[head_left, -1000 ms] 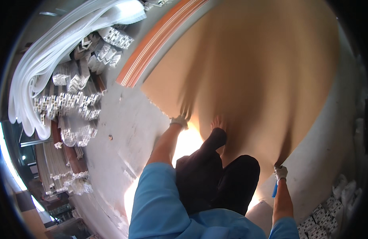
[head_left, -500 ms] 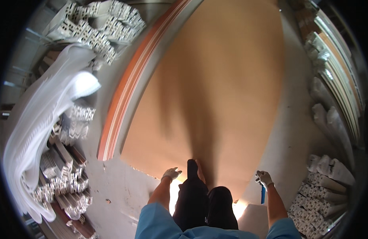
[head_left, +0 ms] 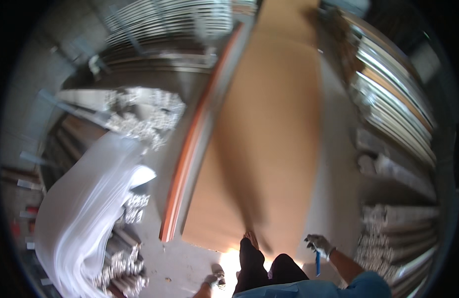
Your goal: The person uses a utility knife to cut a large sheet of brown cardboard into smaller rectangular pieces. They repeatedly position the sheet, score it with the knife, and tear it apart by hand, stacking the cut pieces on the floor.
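Note:
A long brown sheet of cardboard (head_left: 269, 124) lies on the floor in front of me, narrowing with distance. My bare foot (head_left: 252, 239) rests on its near edge. To the right of that edge is my right hand (head_left: 320, 243), in a pale glove, with fingers curled round a slim blue tool (head_left: 318, 264) that hangs below it. Low at the left, my gloved left hand (head_left: 211, 280) is down by a dark shoe or slipper (head_left: 218, 269); its fingers are blurred. A reddish-brown striped profile (head_left: 190, 154) lies along the sheet's left side.
At the left, white foam sheeting (head_left: 80, 198) drapes over stacked profiles (head_left: 123, 268). Bundled white profiles (head_left: 145, 111) lie farther back. On the right stand more stacks of long profiles (head_left: 395, 111) and wrapped bundles (head_left: 398, 218). Grey floor (head_left: 338, 164) shows alongside the sheet.
My view has tilted up and swung left, bringing more of the far racks into sight. My left hand has dropped toward the lower edge. My right hand still holds the blue tool.

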Tool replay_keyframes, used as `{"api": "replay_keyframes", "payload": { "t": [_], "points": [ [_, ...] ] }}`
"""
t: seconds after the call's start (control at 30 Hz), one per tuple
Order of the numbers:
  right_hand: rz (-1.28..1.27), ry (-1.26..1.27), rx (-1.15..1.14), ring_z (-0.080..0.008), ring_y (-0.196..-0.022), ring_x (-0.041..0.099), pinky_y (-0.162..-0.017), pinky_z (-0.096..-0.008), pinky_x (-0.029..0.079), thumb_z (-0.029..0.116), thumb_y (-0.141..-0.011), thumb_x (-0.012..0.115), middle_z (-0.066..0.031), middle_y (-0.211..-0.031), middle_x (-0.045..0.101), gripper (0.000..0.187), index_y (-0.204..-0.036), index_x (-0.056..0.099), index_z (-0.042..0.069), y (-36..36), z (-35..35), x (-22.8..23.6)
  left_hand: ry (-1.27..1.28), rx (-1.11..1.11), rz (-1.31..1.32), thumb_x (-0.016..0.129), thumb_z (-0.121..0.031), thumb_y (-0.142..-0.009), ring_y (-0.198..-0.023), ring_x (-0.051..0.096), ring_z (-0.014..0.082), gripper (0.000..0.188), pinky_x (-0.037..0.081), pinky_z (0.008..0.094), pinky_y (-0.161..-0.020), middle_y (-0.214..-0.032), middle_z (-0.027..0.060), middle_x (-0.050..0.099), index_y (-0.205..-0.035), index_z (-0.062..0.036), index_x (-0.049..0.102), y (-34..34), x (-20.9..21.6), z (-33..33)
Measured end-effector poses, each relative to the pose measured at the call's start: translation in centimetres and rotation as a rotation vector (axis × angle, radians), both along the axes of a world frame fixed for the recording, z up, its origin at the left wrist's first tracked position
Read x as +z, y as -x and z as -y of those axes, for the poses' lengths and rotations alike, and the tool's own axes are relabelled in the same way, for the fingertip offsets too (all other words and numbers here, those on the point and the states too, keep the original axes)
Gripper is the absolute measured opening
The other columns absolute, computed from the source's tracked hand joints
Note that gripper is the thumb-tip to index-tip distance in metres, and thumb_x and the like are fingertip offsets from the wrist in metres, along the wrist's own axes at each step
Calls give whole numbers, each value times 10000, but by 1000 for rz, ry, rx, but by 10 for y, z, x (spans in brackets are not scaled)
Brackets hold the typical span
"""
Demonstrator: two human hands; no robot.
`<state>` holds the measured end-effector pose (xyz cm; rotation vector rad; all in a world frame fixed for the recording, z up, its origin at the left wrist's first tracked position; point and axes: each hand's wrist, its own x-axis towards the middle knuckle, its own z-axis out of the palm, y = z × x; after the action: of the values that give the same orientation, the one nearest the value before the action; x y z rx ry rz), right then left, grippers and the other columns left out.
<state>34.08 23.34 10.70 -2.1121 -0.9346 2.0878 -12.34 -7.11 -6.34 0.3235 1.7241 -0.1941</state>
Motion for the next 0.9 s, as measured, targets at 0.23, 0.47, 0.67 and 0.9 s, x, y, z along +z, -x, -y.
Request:
{"api": "replay_keyframes", "payload": {
  "t": [0.23,0.47,0.67,0.9],
  "points": [
    [-422,473,-331,-147,-446,421,-415,-319,357,361,-974,518,-35,-613,496,261,-955,560,104,40,-70,91,-372,93,-256,569,-418,-900,-994,635,223,434,499,344,-848,-1083,130,674,-1211,-120,623,42,114,-277],
    [-305,333,290,-143,-443,408,-413,-314,347,335,-973,519,-32,-608,480,237,-938,549,103,71,-291,81,-1109,517,-253,583,-430,-901,-979,641,239,463,488,361,-865,-1098,111,677,-1231,-106,617,-52,196,-467],
    [-214,287,710,-140,-440,398,-411,-309,339,312,-972,520,-29,-603,466,217,-922,540,102,134,-439,60,-229,683,-563,486,-561,-869,-1136,562,324,581,420,428,-995,-1185,175,625,-1147,-81,659,-231,145,-268],
    [-90,233,788,-136,-436,385,-408,-303,330,285,-971,521,-26,-597,450,197,-905,529,100,163,-594,30,512,1381,-461,621,-424,-819,-1108,619,216,458,515,398,-881,-1212,96,643,-1148,-109,673,-315,246,-249]
  ]
}}
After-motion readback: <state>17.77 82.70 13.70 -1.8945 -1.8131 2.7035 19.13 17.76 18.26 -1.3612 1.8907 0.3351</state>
